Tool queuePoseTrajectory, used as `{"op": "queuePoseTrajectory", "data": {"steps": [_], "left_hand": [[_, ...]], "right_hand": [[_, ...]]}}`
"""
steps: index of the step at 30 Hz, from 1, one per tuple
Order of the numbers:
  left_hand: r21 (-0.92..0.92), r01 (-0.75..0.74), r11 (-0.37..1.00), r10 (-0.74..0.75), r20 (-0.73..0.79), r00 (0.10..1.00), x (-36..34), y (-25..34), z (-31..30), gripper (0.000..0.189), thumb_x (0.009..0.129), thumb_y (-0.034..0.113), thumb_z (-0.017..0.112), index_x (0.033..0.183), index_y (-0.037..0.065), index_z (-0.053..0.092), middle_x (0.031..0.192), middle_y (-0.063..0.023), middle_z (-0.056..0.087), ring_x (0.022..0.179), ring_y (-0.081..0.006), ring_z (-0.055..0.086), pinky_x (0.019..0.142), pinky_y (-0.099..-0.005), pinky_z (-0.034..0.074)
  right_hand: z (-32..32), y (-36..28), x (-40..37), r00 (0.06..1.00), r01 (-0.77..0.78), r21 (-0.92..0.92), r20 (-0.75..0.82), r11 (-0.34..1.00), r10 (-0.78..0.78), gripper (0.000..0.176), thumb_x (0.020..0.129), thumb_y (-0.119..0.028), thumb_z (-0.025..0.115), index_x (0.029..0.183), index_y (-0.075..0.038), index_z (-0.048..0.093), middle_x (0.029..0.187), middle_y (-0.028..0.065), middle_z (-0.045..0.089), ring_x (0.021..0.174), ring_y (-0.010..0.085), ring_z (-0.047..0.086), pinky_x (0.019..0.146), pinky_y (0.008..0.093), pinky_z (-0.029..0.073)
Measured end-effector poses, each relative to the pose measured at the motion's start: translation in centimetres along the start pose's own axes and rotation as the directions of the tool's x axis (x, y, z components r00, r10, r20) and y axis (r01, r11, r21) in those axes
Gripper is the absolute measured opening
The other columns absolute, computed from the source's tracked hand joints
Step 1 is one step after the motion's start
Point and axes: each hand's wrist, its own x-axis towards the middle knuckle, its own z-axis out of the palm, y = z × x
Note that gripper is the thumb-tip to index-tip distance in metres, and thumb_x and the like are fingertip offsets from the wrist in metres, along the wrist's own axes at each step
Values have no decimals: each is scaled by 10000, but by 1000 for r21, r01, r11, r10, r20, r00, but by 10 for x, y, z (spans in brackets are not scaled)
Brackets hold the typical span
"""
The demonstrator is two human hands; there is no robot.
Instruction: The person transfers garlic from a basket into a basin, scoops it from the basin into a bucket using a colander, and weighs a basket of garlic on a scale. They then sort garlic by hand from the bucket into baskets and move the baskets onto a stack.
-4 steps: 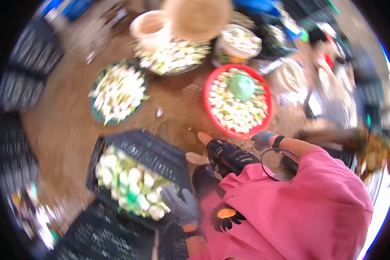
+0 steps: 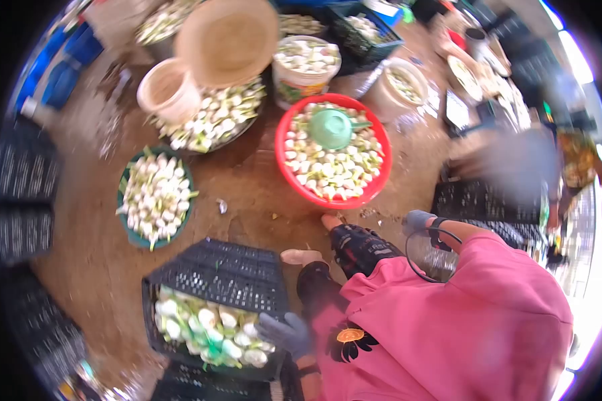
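My left hand, in a grey glove, has its fingers stretched out at the right end of a black plastic crate. The crate stands tilted, its slatted side facing up. Inside lie large white onion-like bulbs with green stalks, and some green netting shows among them. My right hand, also gloved, hangs apart from the red basin, to its lower right; its fingers are mostly hidden. Smaller trimmed bulbs fill that basin, with a green scoop on top.
A teal basin of bulbs stands at left on the wet brown floor. Behind are a white bucket, a large pale tub and a filled bucket. Black crates line the left; another person is upper right.
The view has turned, so the basins appear farther left and the crate lower. My right hand has come away from the red basin's rim. My left hand stays by the crate's right end.
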Motion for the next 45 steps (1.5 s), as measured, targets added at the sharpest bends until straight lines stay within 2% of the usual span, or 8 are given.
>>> {"op": "queuePoseTrajectory", "data": {"steps": [5, 7, 25, 28, 31, 34, 39, 45], "left_hand": [[-13, 75, 997, -75, -337, 938, 12, 61, 23, 517, 894, 338, 600, 1200, -75, 538, 1098, -281, 592, 974, -435, 586, 861, -481, 469], [0, 322, 947, -318, 145, 937, 4, 26, 27, 476, 891, 371, 592, 1106, -53, 564, 897, -259, 621, 824, -444, 591, 767, -494, 479], [-64, 759, 647, -723, 265, 638, 31, 65, 35, 734, 940, 427, 443, 1382, -140, 292, 1345, -340, 436, 1234, -431, 468, 1050, -407, 369], [164, 700, 695, -719, 171, 674, 28, 55, 35, 742, 933, 497, 421, 1394, -79, 337, 1366, -275, 457, 1245, -406, 469, 1040, -399, 377], [513, 461, 724, -654, 297, 696, 34, 83, 23, 704, 931, 506, 426, 1406, -11, 369, 1401, -209, 446, 1277, -358, 440, 1058, -393, 356], [764, -65, 641, -470, 459, 754, 35, 86, 27, 643, 926, 473, 444, 1384, 24, 402, 1391, -177, 456, 1271, -325, 439, 1052, -397, 358], [695, -53, 717, -318, 395, 862, 15, 76, 38, 571, 905, 432, 475, 1314, 34, 464, 1327, -170, 503, 1206, -305, 487, 1010, -402, 390], [615, -544, 571, -73, 698, 712, 32, 158, 108, 486, 880, 382, 513, 1231, 46, 539, 1250, -160, 560, 1128, -281, 544, 959, -409, 429]], "right_hand": [[69, 88, -8, 991, 54, 364, -134, 930, -6, 366, 808, -321, 602, 1079, -89, 687, 972, 130, 694, 908, 254, 664, 811, 362, 506], [89, 84, -10, 997, -39, 645, -20, 763, 68, 318, 836, -248, 557, 1047, -52, 692, 878, 113, 691, 802, 225, 651, 715, 353, 506], [81, 262, 45, 972, -96, 970, 43, 225, 230, 381, 912, -237, 550, 1242, -46, 569, 1077, 35, 628, 841, 164, 605, 673, 285, 483], [106, 269, 33, 961, -188, 936, 112, 296, 254, 359, 917, -221, 543, 1230, -49, 571, 1095, 44, 620, 834, 152, 597, 684, 265, 470], [173, 281, 45, 994, -12, 997, 20, -71, 111, 292, 885, -220, 543, 1090, -40, 647, 824, 43, 637, 724, 152, 584, 636, 300, 474], [127, 263, 3, 962, -38, 877, -98, 479, 257, 290, 846, -238, 560, 1009, -28, 677, 892, 131, 699, 817, 268, 658, 752, 373, 510], [115, 274, -32, 948, -92, 899, -53, 429, 314, 328, 824, -247, 534, 1018, -22, 672, 965, 215, 673, 932, 343, 657, 823, 387, 504], [101, 347, 17, 935, 74, 711, -293, 700, 199, 307, 808, -268, 523, 982, -81, 693, 939, 192, 673, 920, 386, 632, 813, 423, 500]]}}
